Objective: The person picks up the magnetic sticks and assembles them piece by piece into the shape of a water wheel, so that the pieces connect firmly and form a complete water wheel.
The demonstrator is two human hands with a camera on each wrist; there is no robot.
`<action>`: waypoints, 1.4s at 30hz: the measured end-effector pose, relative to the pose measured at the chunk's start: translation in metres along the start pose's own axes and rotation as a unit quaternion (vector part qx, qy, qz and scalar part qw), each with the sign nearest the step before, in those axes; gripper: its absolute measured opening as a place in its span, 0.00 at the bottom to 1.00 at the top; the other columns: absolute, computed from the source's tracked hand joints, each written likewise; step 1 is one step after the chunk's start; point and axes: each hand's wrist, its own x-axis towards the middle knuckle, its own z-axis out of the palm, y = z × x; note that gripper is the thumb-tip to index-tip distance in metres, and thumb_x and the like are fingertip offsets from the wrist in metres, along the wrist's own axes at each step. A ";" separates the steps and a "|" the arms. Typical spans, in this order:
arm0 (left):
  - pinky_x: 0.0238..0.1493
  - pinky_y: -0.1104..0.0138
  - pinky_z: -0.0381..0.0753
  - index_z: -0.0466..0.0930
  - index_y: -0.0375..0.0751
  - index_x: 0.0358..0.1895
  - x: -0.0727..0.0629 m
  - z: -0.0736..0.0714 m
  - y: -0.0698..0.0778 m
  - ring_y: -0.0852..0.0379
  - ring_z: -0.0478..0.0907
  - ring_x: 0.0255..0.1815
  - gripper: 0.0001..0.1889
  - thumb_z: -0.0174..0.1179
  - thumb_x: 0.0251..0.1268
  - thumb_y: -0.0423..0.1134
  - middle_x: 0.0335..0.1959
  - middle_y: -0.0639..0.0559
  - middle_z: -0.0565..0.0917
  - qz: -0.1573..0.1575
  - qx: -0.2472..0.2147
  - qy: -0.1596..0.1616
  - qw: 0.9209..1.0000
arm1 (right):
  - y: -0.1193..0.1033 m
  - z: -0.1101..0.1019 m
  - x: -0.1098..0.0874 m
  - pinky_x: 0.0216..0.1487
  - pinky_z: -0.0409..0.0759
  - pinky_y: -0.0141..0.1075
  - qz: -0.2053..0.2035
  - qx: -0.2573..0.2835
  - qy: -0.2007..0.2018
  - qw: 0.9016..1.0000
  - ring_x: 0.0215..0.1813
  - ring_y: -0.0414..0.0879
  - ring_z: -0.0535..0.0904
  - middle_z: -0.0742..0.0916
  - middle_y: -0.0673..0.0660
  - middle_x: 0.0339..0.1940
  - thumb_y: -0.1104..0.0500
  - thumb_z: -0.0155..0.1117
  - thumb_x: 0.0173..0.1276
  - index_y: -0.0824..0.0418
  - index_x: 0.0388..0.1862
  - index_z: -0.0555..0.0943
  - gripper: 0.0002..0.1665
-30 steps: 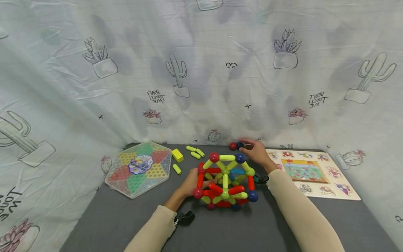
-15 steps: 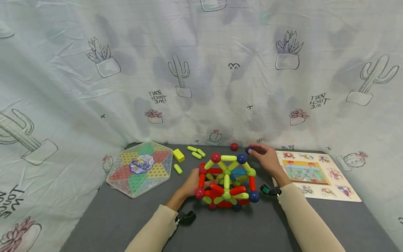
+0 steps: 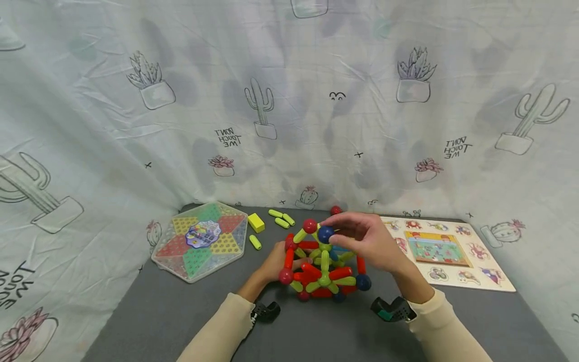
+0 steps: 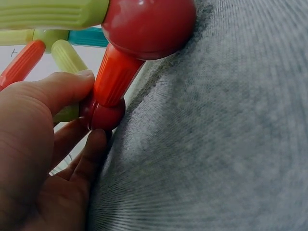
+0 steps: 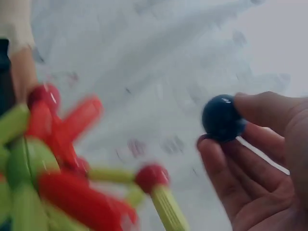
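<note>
A framework of coloured rods and balls (image 3: 324, 279) stands on the dark table in front of me. My left hand (image 3: 275, 262) is at its left side. In the left wrist view, that hand's thumb and fingers pinch a red ball (image 4: 108, 115) low on the framework, beneath an orange-red rod (image 4: 117, 77). My right hand (image 3: 371, 239) pinches a loose dark blue ball (image 5: 224, 118) between thumb and fingertips. From the head, this hand is over the framework's upper right and covers part of it. The right wrist view shows a gap between the held ball and the framework.
Behind the framework lies a loose red ball (image 3: 335, 210). Several yellow-green rods (image 3: 282, 219) and a yellow block (image 3: 256, 222) lie at the back left. A hexagonal game board (image 3: 199, 241) is at the left, and a wooden picture puzzle (image 3: 445, 251) at the right. Patterned cloth (image 3: 289, 125) hangs behind.
My right hand has picked up the dark blue ball from beside the red one and brought it forward and left, over the framework. The left hand has stayed in place.
</note>
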 end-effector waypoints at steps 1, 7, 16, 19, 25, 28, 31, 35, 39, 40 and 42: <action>0.47 0.69 0.87 0.90 0.45 0.54 0.000 0.000 -0.001 0.64 0.87 0.37 0.12 0.74 0.73 0.43 0.41 0.53 0.93 0.002 0.001 0.000 1.000 | -0.002 0.008 0.003 0.55 0.91 0.39 -0.002 -0.012 -0.024 1.000 0.53 0.46 0.92 0.92 0.55 0.57 0.69 0.71 0.77 0.60 0.63 0.88 0.18; 0.36 0.72 0.79 0.87 0.37 0.43 0.000 -0.002 -0.005 0.66 0.77 0.29 0.04 0.68 0.69 0.33 0.29 0.49 0.85 0.044 0.015 0.017 0.999 | 0.004 0.041 0.018 0.53 0.92 0.41 -0.016 -0.091 -0.124 0.988 0.48 0.39 0.92 0.94 0.49 0.50 0.59 0.76 0.76 0.58 0.61 0.89 0.17; 0.37 0.72 0.81 0.87 0.38 0.43 -0.001 -0.004 -0.009 0.68 0.79 0.31 0.06 0.70 0.72 0.37 0.30 0.50 0.86 0.077 0.026 0.017 0.997 | 0.007 0.045 0.014 0.52 0.91 0.41 -0.035 -0.159 -0.130 0.978 0.50 0.36 0.90 0.93 0.46 0.52 0.54 0.77 0.76 0.51 0.63 0.89 0.19; 0.41 0.71 0.86 0.89 0.38 0.47 -0.001 -0.003 -0.008 0.67 0.83 0.35 0.08 0.72 0.72 0.38 0.35 0.49 0.90 0.071 0.013 0.010 0.997 | 0.002 0.031 0.006 0.51 0.91 0.42 -0.036 -0.155 -0.116 0.980 0.50 0.37 0.90 0.94 0.47 0.54 0.56 0.77 0.76 0.50 0.64 0.88 0.20; 0.41 0.70 0.83 0.88 0.36 0.41 -0.002 -0.003 -0.005 0.66 0.81 0.33 0.05 0.70 0.74 0.35 0.32 0.46 0.89 0.040 0.005 0.018 0.999 | 0.001 -0.028 -0.018 0.53 0.90 0.37 -0.012 -0.081 -0.036 0.996 0.53 0.45 0.92 0.93 0.56 0.56 0.72 0.69 0.76 0.57 0.62 0.89 0.20; 0.42 0.71 0.83 0.88 0.37 0.42 -0.003 -0.004 -0.005 0.67 0.81 0.34 0.05 0.70 0.74 0.35 0.33 0.49 0.89 0.039 0.008 0.022 0.999 | 0.014 -0.059 -0.028 0.51 0.90 0.34 0.009 -0.066 0.021 0.998 0.52 0.46 0.92 0.94 0.56 0.53 0.75 0.66 0.76 0.63 0.59 0.89 0.18; 0.42 0.71 0.83 0.87 0.37 0.42 -0.002 -0.004 -0.009 0.68 0.82 0.34 0.04 0.69 0.74 0.35 0.33 0.51 0.89 0.058 0.011 0.022 0.998 | 0.035 -0.081 -0.035 0.52 0.89 0.31 0.046 -0.068 0.064 0.995 0.52 0.42 0.92 0.95 0.51 0.52 0.73 0.66 0.78 0.67 0.58 0.89 0.14; 0.40 0.69 0.84 0.87 0.35 0.42 -0.002 -0.005 -0.015 0.65 0.83 0.33 0.05 0.69 0.74 0.35 0.32 0.48 0.89 0.075 0.004 0.019 0.997 | 0.073 -0.098 -0.038 0.57 0.87 0.29 0.100 -0.059 0.079 0.990 0.54 0.39 0.91 0.94 0.52 0.54 0.67 0.67 0.81 0.69 0.62 0.87 0.15; 0.38 0.68 0.84 0.86 0.37 0.39 0.001 -0.003 -0.024 0.65 0.82 0.32 0.07 0.68 0.75 0.37 0.30 0.52 0.88 0.080 0.009 0.023 0.997 | 0.110 -0.103 -0.033 0.59 0.85 0.27 0.140 -0.061 0.072 0.986 0.56 0.36 0.91 0.93 0.61 0.59 0.61 0.68 0.82 0.68 0.66 0.86 0.19; 0.38 0.68 0.83 0.85 0.39 0.37 0.001 -0.002 -0.028 0.65 0.81 0.32 0.07 0.67 0.76 0.37 0.29 0.53 0.86 0.076 0.011 0.027 0.997 | 0.118 -0.103 -0.031 0.59 0.85 0.26 0.148 -0.065 0.071 0.984 0.57 0.36 0.90 0.92 0.63 0.60 0.59 0.68 0.83 0.66 0.67 0.85 0.20; 0.39 0.67 0.86 0.87 0.40 0.40 0.002 -0.001 -0.027 0.64 0.84 0.32 0.06 0.68 0.76 0.38 0.31 0.54 0.89 0.069 -0.001 0.015 0.997 | 0.134 -0.102 -0.024 0.59 0.85 0.25 0.162 -0.071 0.072 0.982 0.57 0.36 0.90 0.91 0.66 0.62 0.56 0.69 0.82 0.64 0.68 0.86 0.21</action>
